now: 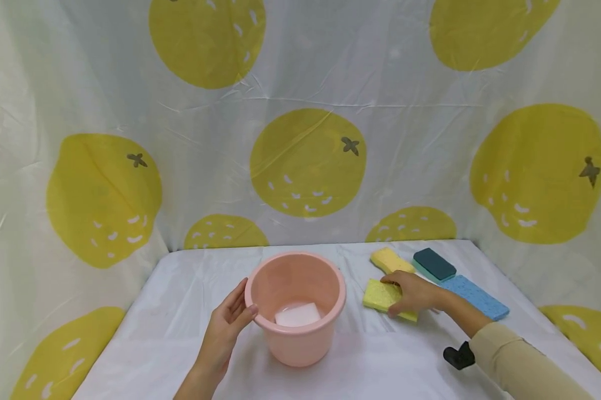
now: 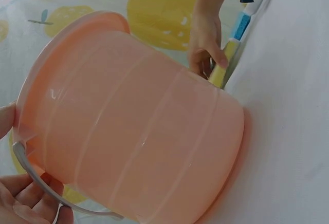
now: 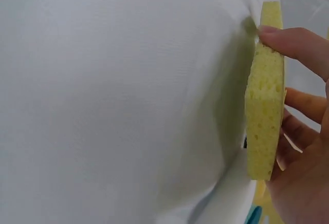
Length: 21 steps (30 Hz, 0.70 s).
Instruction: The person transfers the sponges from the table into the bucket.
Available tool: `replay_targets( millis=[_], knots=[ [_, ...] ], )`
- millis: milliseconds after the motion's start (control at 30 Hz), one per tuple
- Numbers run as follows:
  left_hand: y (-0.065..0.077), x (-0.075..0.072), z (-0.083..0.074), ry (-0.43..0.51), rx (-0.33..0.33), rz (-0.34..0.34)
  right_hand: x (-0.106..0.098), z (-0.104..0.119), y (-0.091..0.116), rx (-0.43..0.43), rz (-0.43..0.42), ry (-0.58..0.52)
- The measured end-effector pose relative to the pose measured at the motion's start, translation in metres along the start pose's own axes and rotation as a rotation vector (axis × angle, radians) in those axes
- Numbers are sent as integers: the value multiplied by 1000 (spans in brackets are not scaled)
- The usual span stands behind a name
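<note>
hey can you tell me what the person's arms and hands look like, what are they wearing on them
The left hand and right hand wear no gloves. A loose beige sleeve with a broad cuff covers part of the right arm, with a black piece, perhaps a strap, beside it. The left forearm is bare where it shows.

From where I sit at the far end of the feed, I can read no text, label, brand, number or sign in any of my three views.
</note>
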<state>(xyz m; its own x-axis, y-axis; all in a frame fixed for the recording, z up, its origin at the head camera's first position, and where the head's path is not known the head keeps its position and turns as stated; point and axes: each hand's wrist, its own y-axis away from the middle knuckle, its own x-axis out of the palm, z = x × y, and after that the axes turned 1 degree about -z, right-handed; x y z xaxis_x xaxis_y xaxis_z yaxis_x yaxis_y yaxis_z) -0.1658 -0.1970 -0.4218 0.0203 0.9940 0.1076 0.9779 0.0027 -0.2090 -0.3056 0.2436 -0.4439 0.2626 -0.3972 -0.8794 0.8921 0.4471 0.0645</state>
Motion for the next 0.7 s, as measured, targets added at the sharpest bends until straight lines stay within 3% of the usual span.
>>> replay_targets(
  millis=[467,700],
  knots=[
    [0,0,-2,0,8,6,-34,17,2,-42,99,-37],
    [1,0,-2,-1,13,10,-54,30,2,-110,124,-30]
  ],
)
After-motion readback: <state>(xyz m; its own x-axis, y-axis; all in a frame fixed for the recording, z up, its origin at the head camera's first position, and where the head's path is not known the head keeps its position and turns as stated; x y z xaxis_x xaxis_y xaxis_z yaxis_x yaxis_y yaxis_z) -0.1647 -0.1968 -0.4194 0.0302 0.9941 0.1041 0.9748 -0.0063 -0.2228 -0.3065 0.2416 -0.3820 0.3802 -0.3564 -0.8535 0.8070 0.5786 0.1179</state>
